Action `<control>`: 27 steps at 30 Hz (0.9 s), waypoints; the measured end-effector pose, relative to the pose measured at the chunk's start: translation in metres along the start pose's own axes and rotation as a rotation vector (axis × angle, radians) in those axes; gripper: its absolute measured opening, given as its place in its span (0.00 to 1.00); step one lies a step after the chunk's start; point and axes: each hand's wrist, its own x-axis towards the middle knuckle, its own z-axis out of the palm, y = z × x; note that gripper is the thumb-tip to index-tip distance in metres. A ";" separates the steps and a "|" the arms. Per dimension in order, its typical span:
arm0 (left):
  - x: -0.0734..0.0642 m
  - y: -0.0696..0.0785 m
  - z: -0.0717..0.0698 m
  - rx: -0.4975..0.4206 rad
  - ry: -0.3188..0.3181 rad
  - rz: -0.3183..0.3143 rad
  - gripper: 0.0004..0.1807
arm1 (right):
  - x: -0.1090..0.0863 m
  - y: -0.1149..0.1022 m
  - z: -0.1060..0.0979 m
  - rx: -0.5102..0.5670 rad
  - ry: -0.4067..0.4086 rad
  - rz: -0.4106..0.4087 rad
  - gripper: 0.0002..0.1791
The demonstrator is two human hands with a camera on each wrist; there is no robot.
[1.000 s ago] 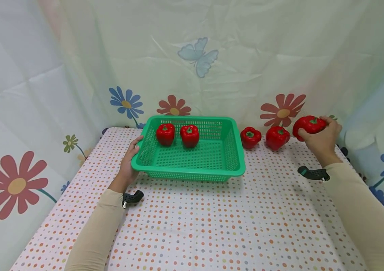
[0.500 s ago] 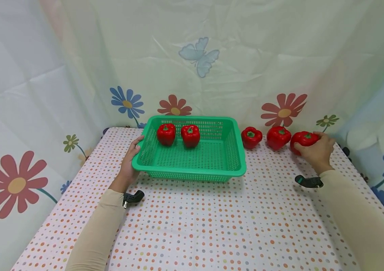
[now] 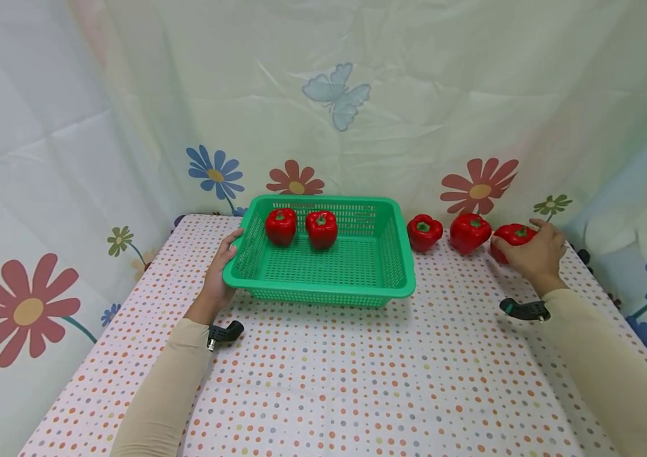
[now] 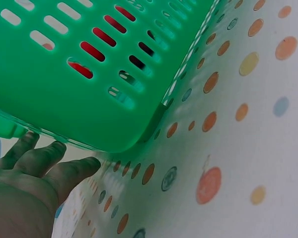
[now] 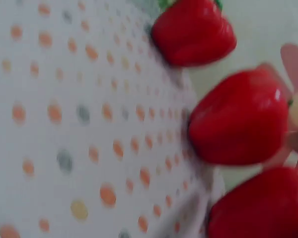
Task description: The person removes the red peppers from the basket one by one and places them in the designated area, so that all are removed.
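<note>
My left hand (image 3: 220, 266) lies along the left side of a green plastic basket (image 3: 320, 289), with its fingers stretched against the rim. In the left wrist view those fingers (image 4: 72, 173) reach beside the basket's perforated wall (image 4: 64, 109). Two red bell peppers (image 3: 280, 227) (image 3: 321, 230) stand inside it, near the back. Right of the basket, three more sit in a row: a near one (image 3: 425, 233), a middle one (image 3: 470, 233) and an end one (image 3: 510, 241). My right hand (image 3: 537, 254) is spread loosely around the end pepper, fingers raised at its far side.
The table (image 3: 323, 381) has a dotted white cloth. A flowered curtain (image 3: 403, 127) hangs right behind the basket and the pepper row. Dark wrist mounts (image 3: 225, 333) (image 3: 524, 310) sit on both wrists.
My right hand has brought the end pepper down and left onto the table beside the middle one, then loosened its fingers. The left hand and basket have stayed put.
</note>
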 end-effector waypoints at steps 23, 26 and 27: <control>-0.001 0.000 -0.001 0.019 -0.013 -0.012 0.25 | -0.051 -0.215 0.070 0.513 -0.551 -0.450 0.47; 0.000 0.000 -0.002 0.027 -0.003 -0.012 0.25 | -0.054 -0.228 0.086 0.526 -0.596 -0.449 0.48; 0.000 0.000 -0.003 0.029 0.001 -0.012 0.25 | -0.055 -0.232 0.091 0.529 -0.608 -0.448 0.48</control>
